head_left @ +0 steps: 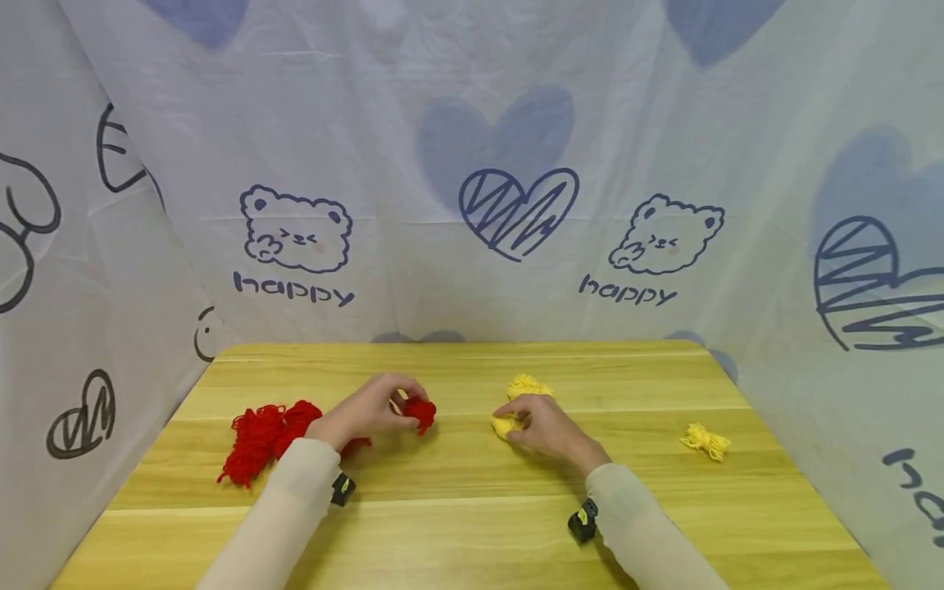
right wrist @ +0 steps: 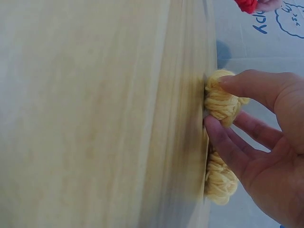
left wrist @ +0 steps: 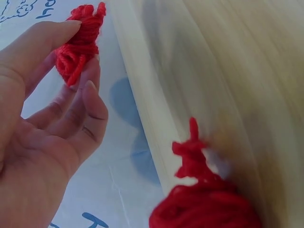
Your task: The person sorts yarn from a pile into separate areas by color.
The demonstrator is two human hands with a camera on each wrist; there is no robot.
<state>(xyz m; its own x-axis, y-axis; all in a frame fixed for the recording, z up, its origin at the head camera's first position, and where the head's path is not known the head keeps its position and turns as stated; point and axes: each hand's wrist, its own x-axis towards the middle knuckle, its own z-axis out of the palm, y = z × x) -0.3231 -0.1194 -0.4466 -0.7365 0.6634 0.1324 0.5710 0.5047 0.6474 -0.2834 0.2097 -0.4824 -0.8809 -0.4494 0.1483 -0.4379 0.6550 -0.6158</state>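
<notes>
My left hand pinches a small red yarn bundle between thumb and fingers, left of the table's middle. In the left wrist view this bundle looks wound and tied, raised off the wood. The right hand grips a yellow yarn bundle low at the tabletop. Seen from the right wrist, thumb and forefinger lie on opposite sides of that yellow bundle. Just behind it sits a second yellow bundle, partly covered by the right hand in the head view.
Red yarn bundles lie heaped on the left of the wooden table, partly behind the left forearm. A lone yellow bundle lies near the right edge. A printed white curtain stands behind the table and along both sides.
</notes>
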